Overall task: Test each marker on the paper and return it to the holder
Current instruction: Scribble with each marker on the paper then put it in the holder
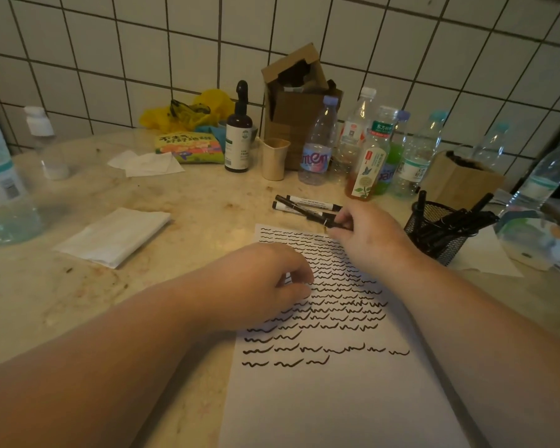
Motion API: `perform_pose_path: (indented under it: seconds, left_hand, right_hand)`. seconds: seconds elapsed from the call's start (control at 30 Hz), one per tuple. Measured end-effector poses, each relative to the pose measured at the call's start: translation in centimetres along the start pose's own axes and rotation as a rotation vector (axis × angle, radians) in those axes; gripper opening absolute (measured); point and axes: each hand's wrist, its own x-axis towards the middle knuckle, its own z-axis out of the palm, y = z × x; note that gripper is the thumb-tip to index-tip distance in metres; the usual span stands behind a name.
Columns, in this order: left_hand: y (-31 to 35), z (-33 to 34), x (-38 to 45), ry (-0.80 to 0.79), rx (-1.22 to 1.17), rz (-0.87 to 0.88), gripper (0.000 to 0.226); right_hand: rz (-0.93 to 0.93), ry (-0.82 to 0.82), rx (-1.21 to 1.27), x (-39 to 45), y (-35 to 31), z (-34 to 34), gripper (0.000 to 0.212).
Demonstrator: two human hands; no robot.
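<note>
A white paper sheet (337,399) lies in front of me, its upper half filled with rows of black wavy test strokes. My left hand (265,286) rests on the paper's left side with fingers loosely curled. My right hand (366,237) pinches a black marker (307,212) at the paper's top edge. Two white-barrelled markers (311,202) lie on the table just beyond it. A black mesh holder (434,234) with several black markers stands to the right of my right hand.
Several plastic bottles (317,147), a brown spray bottle (238,134), a beige cup (274,158), a cardboard box (301,101) and a wooden block (459,179) line the tiled wall. Folded tissues (114,237) and a large water bottle (0,176) sit at left.
</note>
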Motion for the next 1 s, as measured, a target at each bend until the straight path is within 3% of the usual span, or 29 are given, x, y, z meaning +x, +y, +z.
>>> perform_pose_path:
  seconds: [0.1, 0.27, 0.5, 0.6, 0.77, 0.83, 0.93, 1.0]
  left_hand:
    - [0.2, 0.0, 0.0, 0.002, -0.046, -0.022, 0.021]
    - [0.7, 0.0, -0.3, -0.011, -0.122, -0.025, 0.024]
    - [1.3, 0.2, -0.7, -0.064, -0.172, 0.06, 0.027]
    - [1.4, 0.0, -0.8, -0.079, -0.201, 0.076, 0.016]
    - [1.0, -1.2, -1.6, -0.454, -0.49, 0.149, 0.027]
    - [0.3, -1.7, -2.0, -0.514, -0.57, 0.149, 0.026]
    - [-0.5, -1.9, -1.5, -0.246, -0.482, 0.041, 0.029]
    - [-0.2, -1.5, -0.8, -0.074, -0.287, -0.046, 0.027]
  right_hand:
    - [-0.033, -0.075, 0.116, -4.0, -0.4, -1.3, 0.022]
    - [0.076, -0.226, 0.668, -9.4, -0.2, -3.1, 0.005]
    - [0.137, -0.222, 1.225, -12.6, 0.3, -1.3, 0.022]
    - [0.054, -0.22, 1.184, -12.7, 0.7, -1.3, 0.039]
    - [-0.184, -0.238, 1.196, -12.7, 1.8, -1.6, 0.019]
    - [-0.195, -0.183, 1.232, -12.3, 2.9, -2.0, 0.023]
    - [-0.116, -0.183, 1.204, -12.2, 3.6, -2.8, 0.018]
    - [-0.036, -0.224, 1.059, -12.4, 3.1, -2.6, 0.03]
